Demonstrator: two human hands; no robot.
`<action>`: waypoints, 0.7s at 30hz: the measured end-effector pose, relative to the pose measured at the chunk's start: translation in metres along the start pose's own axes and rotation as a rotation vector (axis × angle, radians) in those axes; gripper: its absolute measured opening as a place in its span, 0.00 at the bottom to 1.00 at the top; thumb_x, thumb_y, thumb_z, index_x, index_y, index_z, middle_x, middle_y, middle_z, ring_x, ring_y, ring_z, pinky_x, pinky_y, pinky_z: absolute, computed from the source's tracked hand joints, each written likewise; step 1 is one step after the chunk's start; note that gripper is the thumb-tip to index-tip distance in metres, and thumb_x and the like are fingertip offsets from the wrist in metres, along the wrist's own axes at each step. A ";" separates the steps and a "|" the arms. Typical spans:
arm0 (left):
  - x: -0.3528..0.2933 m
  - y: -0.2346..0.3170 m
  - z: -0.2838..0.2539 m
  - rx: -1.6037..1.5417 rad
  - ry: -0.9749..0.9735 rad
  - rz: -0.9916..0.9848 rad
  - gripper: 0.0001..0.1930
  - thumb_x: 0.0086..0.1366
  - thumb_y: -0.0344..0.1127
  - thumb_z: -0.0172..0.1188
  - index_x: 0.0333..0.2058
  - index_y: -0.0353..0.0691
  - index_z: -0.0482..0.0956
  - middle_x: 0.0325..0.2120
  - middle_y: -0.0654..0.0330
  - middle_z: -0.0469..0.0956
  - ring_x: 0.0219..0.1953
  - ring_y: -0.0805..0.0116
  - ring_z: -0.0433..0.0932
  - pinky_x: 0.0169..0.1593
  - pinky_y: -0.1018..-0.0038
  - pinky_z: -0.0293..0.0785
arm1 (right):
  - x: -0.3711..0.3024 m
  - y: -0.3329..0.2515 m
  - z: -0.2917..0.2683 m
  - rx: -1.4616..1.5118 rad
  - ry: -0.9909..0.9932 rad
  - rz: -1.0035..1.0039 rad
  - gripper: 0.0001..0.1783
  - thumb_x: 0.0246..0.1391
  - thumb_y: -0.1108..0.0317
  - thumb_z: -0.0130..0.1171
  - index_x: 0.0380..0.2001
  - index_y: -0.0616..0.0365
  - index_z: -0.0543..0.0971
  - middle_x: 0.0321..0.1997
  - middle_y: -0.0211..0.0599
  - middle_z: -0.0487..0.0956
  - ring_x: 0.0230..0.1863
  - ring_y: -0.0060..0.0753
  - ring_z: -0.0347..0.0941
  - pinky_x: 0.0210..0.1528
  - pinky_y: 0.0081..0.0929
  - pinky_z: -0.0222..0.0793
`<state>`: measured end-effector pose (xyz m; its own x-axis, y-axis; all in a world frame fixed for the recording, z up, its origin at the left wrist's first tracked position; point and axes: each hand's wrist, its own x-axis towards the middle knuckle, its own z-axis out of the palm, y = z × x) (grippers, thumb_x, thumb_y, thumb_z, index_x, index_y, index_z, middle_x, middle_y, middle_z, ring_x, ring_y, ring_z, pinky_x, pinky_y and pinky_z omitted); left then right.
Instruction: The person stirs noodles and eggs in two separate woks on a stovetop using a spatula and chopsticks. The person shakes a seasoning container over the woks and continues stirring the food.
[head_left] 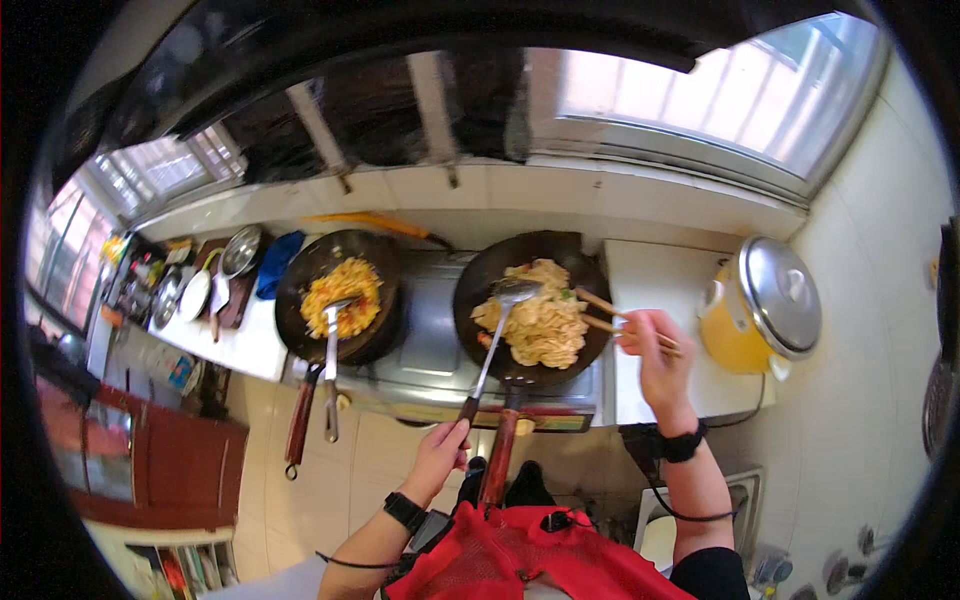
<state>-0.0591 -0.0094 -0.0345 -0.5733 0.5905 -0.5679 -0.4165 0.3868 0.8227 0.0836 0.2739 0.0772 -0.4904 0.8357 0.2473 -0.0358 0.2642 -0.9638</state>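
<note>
My left hand [440, 453] is closed around the dark handle of a metal ladle [497, 340]. The ladle's bowl rests among pale noodles [545, 325] in the right-hand wok [470, 300]. From the right, my right hand [655, 355] grips a pair of wooden chopsticks [600, 303], one above the other, with their tips reaching into the noodles. Bits of red and green show among the noodles. The wok's wooden handle [502, 450] points toward me, between my left hand and my body, and neither hand touches it.
A second wok [290, 325] of yellow, scrambled-looking food with a metal spatula [332, 370] sits left on the steel stove [430, 320]. A lidded yellow pot [735, 330] stands right on the white counter [640, 270]. Farther left are a knife [218, 295], a metal bowl [240, 252] and a blue cloth [280, 262].
</note>
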 end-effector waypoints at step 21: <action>0.140 -0.174 -0.293 -0.991 -0.099 0.036 0.12 0.64 0.43 0.55 0.37 0.39 0.73 0.21 0.61 0.75 0.23 0.68 0.76 0.26 0.78 0.74 | -0.109 -0.106 0.060 -0.814 -0.057 -0.469 0.10 0.64 0.70 0.46 0.37 0.65 0.75 0.40 0.41 0.73 0.40 0.35 0.69 0.42 0.27 0.66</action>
<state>-0.2737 -0.2020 -0.2645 -0.5543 0.6644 -0.5013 -0.8270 -0.3720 0.4215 0.0882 0.1262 0.1469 -0.6226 0.5394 0.5669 0.3684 0.8412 -0.3957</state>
